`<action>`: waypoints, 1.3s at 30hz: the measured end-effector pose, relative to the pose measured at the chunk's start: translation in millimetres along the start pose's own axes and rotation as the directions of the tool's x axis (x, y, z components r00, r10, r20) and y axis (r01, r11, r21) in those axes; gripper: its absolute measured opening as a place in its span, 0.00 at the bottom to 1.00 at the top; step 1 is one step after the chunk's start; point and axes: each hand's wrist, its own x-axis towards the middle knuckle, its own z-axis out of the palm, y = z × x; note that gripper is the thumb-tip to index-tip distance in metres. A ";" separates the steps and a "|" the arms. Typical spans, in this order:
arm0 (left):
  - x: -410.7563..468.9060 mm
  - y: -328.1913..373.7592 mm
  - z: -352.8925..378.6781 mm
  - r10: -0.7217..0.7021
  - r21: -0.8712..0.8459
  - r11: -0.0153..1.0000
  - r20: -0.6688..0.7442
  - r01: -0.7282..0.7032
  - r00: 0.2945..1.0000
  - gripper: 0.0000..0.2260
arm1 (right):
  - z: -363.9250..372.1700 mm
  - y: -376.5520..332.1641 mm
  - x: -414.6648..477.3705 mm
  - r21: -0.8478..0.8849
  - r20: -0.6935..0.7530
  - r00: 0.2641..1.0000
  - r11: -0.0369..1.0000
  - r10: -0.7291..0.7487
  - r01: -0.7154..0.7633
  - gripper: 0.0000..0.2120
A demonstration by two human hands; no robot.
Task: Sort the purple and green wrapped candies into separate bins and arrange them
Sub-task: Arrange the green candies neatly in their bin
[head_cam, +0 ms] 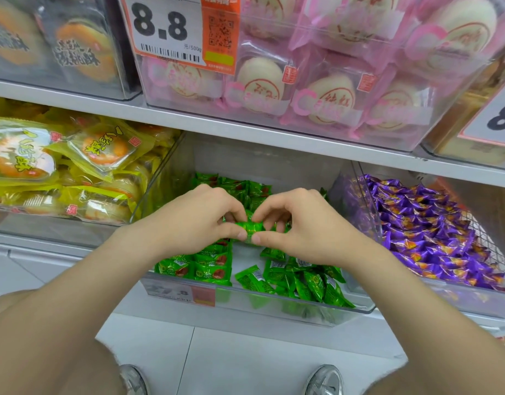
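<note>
A clear middle bin holds several green wrapped candies, some stacked in neat rows at the front left, others loose at the front right. Above the bin's middle, my left hand and my right hand both pinch one green candy between thumbs and fingers. To the right, another clear bin is full of purple wrapped candies. No purple candy shows among the green ones.
A bin of yellow-wrapped pastries stands to the left. On the shelf above sit pink-wrapped buns, dark pastry packs and a price tag "8.8". A shelf edge overhangs the bins. White floor lies below.
</note>
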 end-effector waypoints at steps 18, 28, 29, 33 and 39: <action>-3.6 -8.3 11.1 -0.119 0.110 0.986 -0.037 0.122 0.992 0.10 | 54.0 12.8 17.4 -0.285 -0.010 0.989 0.947 0.151 -0.147 0.13; 3.9 0.2 20.2 -0.066 0.163 0.986 0.146 0.042 0.987 0.12 | 43.4 6.3 18.1 -0.368 -0.093 0.989 0.919 0.113 -0.140 0.19; 3.7 0.0 19.9 -0.062 0.164 0.986 0.144 0.038 0.988 0.11 | 39.5 4.5 16.3 -0.342 -0.069 0.990 0.929 0.122 -0.138 0.20; 2.4 1.7 20.7 -0.040 0.162 0.987 0.114 0.021 0.993 0.10 | 34.1 -7.4 2.0 -0.283 0.203 0.965 0.953 0.166 -0.105 0.19; -0.7 4.7 18.9 -0.024 0.107 0.994 0.077 0.016 0.997 0.09 | 50.3 -17.3 -1.3 -0.371 0.271 0.949 0.927 0.164 -0.055 0.12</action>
